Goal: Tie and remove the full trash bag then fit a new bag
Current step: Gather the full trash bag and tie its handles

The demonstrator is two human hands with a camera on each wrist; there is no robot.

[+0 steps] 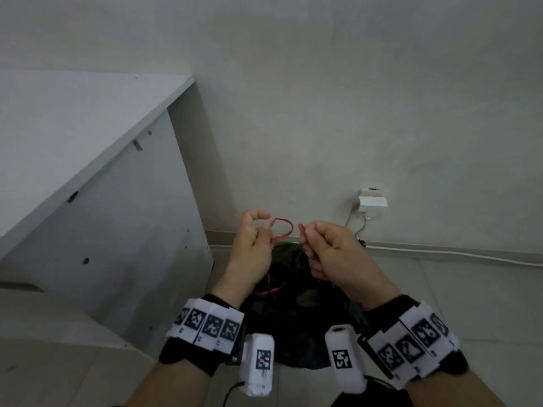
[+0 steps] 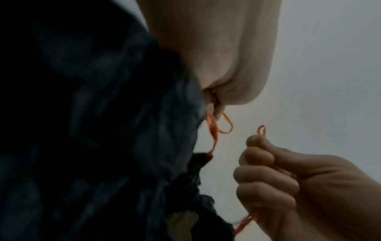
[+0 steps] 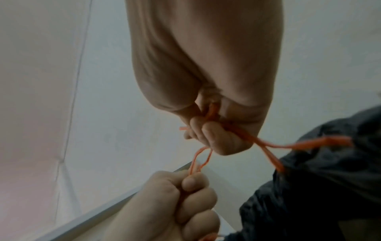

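Observation:
A full black trash bag sits on the floor below my two raised hands. Two red drawstrings rise from its gathered mouth. My left hand pinches one drawstring, and a red loop stands out to the right of its fingers. My right hand is curled in a fist round the other drawstring, whose short end pokes out toward the loop. In the right wrist view that drawstring runs taut to the bag. The left wrist view shows the loop beside the bag.
A white cabinet stands close on the left, its side panel next to the bag. On the wall behind is a socket with a white plug, and a cable runs along the baseboard. Pale tiled floor lies to the right.

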